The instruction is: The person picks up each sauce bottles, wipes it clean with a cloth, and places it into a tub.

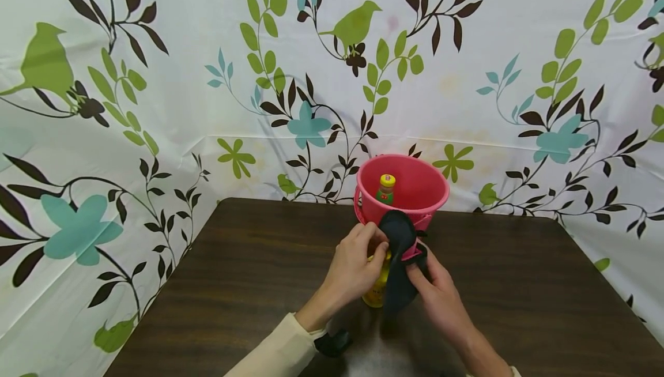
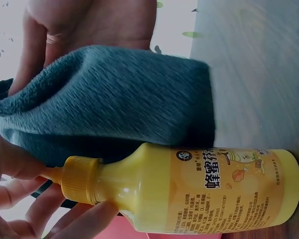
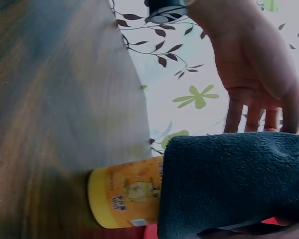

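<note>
A yellow squeeze bottle (image 2: 154,191) with an orange nozzle cap stands upright in front of the pink bucket (image 1: 399,161). My left hand (image 1: 353,261) is at its top, fingers curled about the cap and neck in the left wrist view. A dark teal cloth (image 1: 399,273) hangs beside the bottle and covers part of it in the head view. My right hand (image 1: 441,296) grips this cloth, thumb on the near side; its other fingers are mostly hidden. In the right wrist view the cloth hides the bottle's upper part.
Inside the bucket stands a small green bottle (image 1: 386,192) with a yellow cap. The bucket's pink handle hangs at its left side. Under everything is a dark wooden table (image 1: 270,250), and a white patterned curtain (image 1: 181,77) hangs behind its back edge.
</note>
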The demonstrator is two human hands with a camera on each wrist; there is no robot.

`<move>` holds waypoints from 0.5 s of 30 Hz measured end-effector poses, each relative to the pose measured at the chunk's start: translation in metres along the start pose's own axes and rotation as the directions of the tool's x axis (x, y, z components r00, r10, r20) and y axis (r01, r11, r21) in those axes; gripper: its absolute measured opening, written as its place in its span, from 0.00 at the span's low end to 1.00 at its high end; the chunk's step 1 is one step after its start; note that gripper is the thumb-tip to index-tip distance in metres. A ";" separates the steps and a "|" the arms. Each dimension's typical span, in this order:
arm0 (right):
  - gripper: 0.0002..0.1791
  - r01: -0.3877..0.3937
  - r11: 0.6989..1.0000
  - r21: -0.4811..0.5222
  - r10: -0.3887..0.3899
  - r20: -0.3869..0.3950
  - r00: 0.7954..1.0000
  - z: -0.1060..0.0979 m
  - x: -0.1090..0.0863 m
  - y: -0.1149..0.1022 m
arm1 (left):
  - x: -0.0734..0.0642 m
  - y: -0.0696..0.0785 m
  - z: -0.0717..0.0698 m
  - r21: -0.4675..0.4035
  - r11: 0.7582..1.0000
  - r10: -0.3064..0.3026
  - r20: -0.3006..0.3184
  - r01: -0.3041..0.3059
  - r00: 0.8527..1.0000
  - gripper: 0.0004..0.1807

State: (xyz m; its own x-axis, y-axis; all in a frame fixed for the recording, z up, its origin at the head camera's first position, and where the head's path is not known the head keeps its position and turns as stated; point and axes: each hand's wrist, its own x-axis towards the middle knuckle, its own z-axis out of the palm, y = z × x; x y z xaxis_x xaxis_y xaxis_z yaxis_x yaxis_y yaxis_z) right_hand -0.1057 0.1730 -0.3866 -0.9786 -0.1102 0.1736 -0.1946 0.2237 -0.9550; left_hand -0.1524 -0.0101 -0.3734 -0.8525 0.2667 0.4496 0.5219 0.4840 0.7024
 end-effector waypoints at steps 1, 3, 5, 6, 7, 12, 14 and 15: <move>0.26 0.005 1.000 0.000 -0.005 0.026 1.000 0.001 0.000 0.002 | 0.000 0.000 0.000 0.000 1.000 -0.002 -0.001 0.002 1.000 0.02; 0.28 0.005 1.000 0.001 -0.005 0.064 0.998 0.005 0.000 0.006 | 0.000 0.000 -0.001 -0.005 1.000 -0.001 -0.004 0.001 1.000 0.01; 0.30 -0.013 1.000 0.010 0.012 0.091 0.996 0.008 -0.001 0.009 | 0.000 0.000 -0.001 -0.011 1.000 0.002 -0.005 -0.002 1.000 0.01; 0.31 -0.028 1.000 0.010 0.027 0.097 0.995 0.010 -0.001 0.010 | 0.000 0.000 -0.001 -0.016 1.000 0.003 -0.005 -0.003 1.000 0.01; 0.32 -0.051 0.999 0.011 0.049 0.101 0.994 0.013 -0.002 0.011 | 0.000 -0.001 -0.002 -0.021 1.000 0.003 -0.005 -0.003 1.000 0.01; 0.34 -0.104 0.994 -0.022 0.105 0.092 0.990 0.020 0.000 0.017 | 0.001 -0.001 -0.002 -0.036 0.999 -0.004 -0.003 0.004 1.000 0.01; 0.34 -0.085 0.996 -0.042 0.088 0.088 0.992 0.022 0.001 0.022 | 0.001 -0.001 -0.001 -0.037 0.999 -0.008 -0.006 0.008 1.000 0.02; 0.34 -0.074 0.996 -0.052 0.079 0.084 0.993 0.023 0.001 0.025 | 0.001 -0.001 -0.001 -0.038 0.999 -0.011 -0.007 0.011 1.000 0.02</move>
State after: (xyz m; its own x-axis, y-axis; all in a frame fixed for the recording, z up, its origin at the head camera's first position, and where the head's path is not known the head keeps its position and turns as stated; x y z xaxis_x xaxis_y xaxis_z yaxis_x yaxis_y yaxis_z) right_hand -0.1102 0.1562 -0.4153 -0.9819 -0.1729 0.0772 -0.1244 0.2812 -0.9516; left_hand -0.1540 -0.0112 -0.3734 -0.8582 0.2554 0.4453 0.5131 0.4553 0.7276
